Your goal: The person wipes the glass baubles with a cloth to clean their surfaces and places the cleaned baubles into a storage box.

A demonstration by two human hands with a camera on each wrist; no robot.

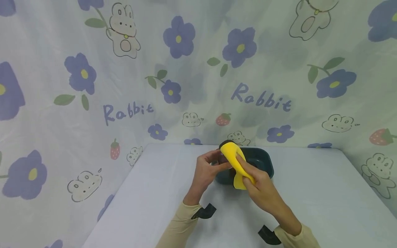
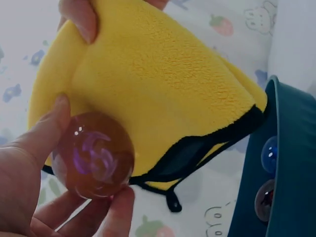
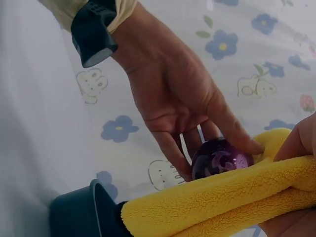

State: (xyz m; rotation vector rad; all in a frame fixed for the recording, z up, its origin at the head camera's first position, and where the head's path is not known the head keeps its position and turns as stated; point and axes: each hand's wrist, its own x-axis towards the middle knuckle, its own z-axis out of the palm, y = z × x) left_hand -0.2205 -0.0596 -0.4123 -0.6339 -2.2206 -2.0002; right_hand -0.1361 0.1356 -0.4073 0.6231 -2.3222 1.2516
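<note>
My left hand (image 1: 206, 172) grips a clear glass-like ball (image 2: 94, 155) with a purple swirl inside, thumb on one side and fingertips on the other. In the right wrist view the same ball (image 3: 219, 159) looks dark purple. A yellow plush cloth (image 1: 237, 162) with a dark edge and a small hanging loop is pinched in my right hand (image 1: 262, 186). The cloth lies against the ball's far side in the left wrist view. Both hands are raised over the near left part of a dark teal basin (image 1: 263, 162).
Inside the basin sit a blue ball (image 2: 269, 154) and a dark reddish ball (image 2: 265, 200). The basin stands on a white table (image 1: 310, 186). Behind it hangs a curtain (image 1: 198, 69) printed with rabbits and flowers.
</note>
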